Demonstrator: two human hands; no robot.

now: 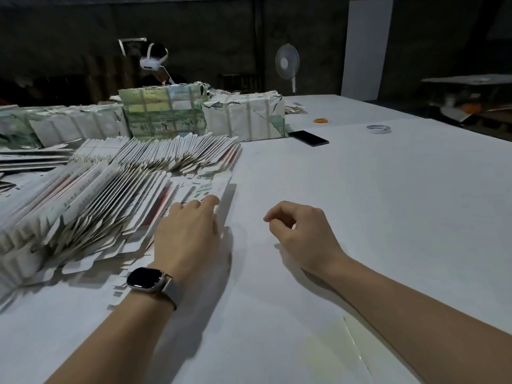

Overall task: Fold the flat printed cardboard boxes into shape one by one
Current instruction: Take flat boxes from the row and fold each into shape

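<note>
Two hands work nearest the camera; the left hand (188, 231), fingers extended, presses on the top flat box (206, 189) at the right edge of the fanned stack (91, 206), its grip released; the right hand (300, 231) hovers right of that stack, fingers loosely curled, holding nothing. No folded box shows on the bench (360, 203), so nearly everything seems left; beyond the stack sit wrapped bundles (243, 117).
</note>
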